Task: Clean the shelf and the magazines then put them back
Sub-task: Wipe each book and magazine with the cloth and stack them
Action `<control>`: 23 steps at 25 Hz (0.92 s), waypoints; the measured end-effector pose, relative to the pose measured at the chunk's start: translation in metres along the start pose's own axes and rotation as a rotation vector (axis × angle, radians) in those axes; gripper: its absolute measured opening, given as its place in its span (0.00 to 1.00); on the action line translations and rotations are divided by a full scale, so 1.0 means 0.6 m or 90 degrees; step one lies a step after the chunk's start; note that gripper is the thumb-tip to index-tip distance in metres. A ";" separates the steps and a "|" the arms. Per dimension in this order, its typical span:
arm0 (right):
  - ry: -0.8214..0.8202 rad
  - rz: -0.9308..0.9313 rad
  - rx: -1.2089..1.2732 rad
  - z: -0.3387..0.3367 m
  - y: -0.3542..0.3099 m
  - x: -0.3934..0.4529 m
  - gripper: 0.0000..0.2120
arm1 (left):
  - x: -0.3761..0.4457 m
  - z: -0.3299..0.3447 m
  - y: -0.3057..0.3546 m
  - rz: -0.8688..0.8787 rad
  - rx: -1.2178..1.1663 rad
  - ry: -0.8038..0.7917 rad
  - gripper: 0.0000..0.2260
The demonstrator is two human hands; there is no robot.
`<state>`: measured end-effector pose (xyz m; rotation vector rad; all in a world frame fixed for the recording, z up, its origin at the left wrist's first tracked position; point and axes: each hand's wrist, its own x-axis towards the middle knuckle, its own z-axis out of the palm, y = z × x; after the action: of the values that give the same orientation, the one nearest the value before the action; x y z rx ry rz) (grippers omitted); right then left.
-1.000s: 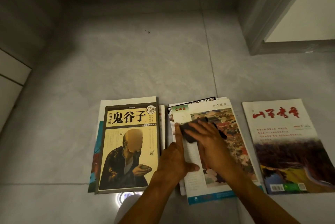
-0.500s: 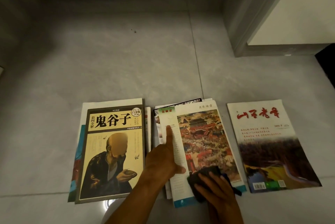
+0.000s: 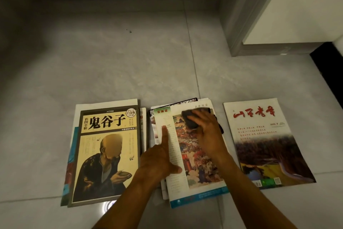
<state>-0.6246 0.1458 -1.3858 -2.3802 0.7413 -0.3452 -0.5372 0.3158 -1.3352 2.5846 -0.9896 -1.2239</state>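
On the smooth grey floor tiles, the right hand lay with spread fingers pressing a dark, rumpled cloth onto the glossy top corner of the middle magazine. The left hand held that cover flat, forefinger and thumb straight. A yellow book topped the left stack; a red-lettered magazine lay apart at right.
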 end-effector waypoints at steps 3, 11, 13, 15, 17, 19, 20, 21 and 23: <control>0.021 -0.028 -0.041 -0.007 0.023 -0.163 0.19 | 0.002 0.000 -0.005 0.005 0.009 0.005 0.61; 0.048 0.004 -0.001 -0.022 0.029 -0.178 0.21 | 0.004 0.009 -0.002 0.013 0.008 0.005 0.60; 0.054 0.053 0.051 -0.021 0.030 -0.064 0.24 | 0.005 0.008 -0.002 0.013 0.008 0.010 0.61; 0.052 0.093 0.085 -0.020 0.034 0.030 0.25 | 0.005 0.005 -0.002 0.010 0.000 0.007 0.61; 0.031 0.150 0.103 -0.018 0.036 0.075 0.24 | 0.001 0.004 0.001 0.015 -0.001 0.004 0.61; 0.017 0.134 0.083 -0.019 0.036 0.062 0.24 | -0.001 0.002 0.001 0.014 -0.006 0.007 0.60; 0.024 0.110 0.078 -0.023 0.035 0.034 0.23 | -0.001 0.001 0.002 0.011 -0.007 0.004 0.60; 0.035 0.096 0.087 -0.029 0.034 -0.005 0.22 | 0.000 0.000 0.003 0.010 -0.005 0.001 0.60; 0.050 0.121 0.097 -0.038 0.037 -0.098 0.23 | 0.000 -0.002 0.005 0.012 -0.004 0.000 0.60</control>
<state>-0.6910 0.1549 -1.3857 -2.1440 0.9362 -0.4023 -0.5379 0.3132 -1.3335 2.5655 -1.0057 -1.2207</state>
